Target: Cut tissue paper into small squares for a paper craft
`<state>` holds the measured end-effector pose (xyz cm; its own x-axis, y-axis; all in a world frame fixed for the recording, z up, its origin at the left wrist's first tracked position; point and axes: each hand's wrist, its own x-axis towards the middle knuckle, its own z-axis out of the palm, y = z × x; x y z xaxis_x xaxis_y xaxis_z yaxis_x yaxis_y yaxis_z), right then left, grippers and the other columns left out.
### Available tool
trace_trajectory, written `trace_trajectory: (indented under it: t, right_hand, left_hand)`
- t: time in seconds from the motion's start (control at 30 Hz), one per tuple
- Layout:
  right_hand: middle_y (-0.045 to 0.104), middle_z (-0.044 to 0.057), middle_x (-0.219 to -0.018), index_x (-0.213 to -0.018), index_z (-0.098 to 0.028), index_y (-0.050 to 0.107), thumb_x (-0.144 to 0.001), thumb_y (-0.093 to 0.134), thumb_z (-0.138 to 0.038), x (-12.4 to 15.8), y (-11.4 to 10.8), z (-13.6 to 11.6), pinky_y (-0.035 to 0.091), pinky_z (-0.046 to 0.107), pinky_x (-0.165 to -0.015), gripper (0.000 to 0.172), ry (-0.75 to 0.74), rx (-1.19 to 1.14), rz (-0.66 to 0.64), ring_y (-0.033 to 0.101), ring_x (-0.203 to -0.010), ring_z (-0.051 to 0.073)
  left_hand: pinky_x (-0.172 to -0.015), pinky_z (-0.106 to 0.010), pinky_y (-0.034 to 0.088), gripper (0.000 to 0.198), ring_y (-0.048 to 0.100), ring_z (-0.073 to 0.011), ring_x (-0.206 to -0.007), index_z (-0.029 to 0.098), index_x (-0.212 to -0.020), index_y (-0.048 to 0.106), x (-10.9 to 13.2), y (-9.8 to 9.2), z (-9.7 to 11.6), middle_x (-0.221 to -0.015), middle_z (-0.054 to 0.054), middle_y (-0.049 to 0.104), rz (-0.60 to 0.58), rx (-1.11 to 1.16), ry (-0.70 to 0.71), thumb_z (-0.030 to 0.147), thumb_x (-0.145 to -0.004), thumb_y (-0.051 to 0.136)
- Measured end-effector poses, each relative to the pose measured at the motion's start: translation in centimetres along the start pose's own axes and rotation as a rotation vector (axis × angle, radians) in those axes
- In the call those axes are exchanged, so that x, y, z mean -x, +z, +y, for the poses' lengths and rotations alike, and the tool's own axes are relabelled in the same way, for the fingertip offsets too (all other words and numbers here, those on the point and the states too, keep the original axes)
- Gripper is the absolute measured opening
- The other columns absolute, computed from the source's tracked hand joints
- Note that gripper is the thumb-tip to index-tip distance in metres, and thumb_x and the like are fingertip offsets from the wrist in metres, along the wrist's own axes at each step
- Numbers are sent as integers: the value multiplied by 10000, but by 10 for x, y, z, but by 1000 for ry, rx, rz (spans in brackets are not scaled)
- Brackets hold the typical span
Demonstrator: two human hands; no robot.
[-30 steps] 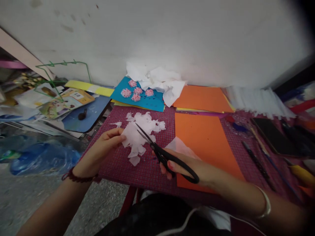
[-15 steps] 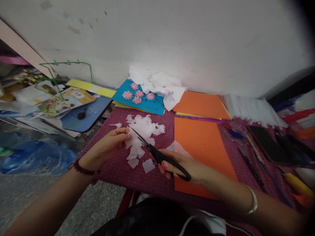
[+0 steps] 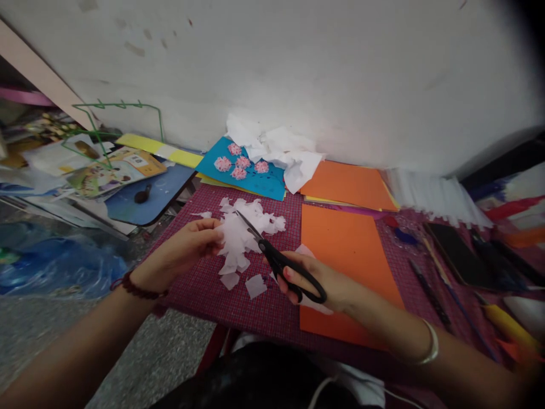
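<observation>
Since a second ago a cut square scrap (image 3: 256, 286) has dropped onto the surface (image 3: 200, 298), so one more piece is off the tissue (image 3: 236, 241). Your scissors (image 3: 279, 262) have nearly closed. Your left hand (image 3: 187, 250) has its grip pinched on the tissue's edge, just above the surface. Your right hand (image 3: 319, 284) has its grip closed through the scissors' loops. No container is in view, and the scraps lie loose.

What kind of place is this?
Likely a craft table set against a wall: orange paper sheets, a blue card with pink tissue flowers, and the right hand working black scissors through white tissue paper that the left hand holds.
</observation>
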<state>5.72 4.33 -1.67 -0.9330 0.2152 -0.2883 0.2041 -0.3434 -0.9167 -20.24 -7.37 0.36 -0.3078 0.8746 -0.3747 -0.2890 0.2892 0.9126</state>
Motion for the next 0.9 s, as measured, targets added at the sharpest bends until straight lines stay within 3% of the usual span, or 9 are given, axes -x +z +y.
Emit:
trace_trajectory:
  t: [0.27,0.5,0.9]
  right_hand:
    - [602,5,-812,-997,-159,548,-727,760,-725,6,0,1,395,222,-550,662,61,-44,-39,547,-649,87]
    - [572,-5,-796,-1099,-161,577,-778,750,-681,-2,5,-3,395,232,-531,635,40,-34,-32,520,-632,95]
    - [558,-36,-702,-995,-151,568,-824,734,-632,-11,8,-3,271,218,-426,537,5,25,38,442,-490,47]
  left_hand:
    - [-485,-168,361,292,511,-60,-506,164,-661,577,-5,3,6,-584,42,564,122,22,156,271,-607,843]
    - [-459,-187,348,287,476,-63,-474,171,-646,569,-11,7,0,-579,22,573,-11,-26,135,313,-669,817]
    - [-450,-186,333,301,461,-62,-472,162,-649,581,-15,7,0,-581,22,563,-20,-2,129,328,-652,833]
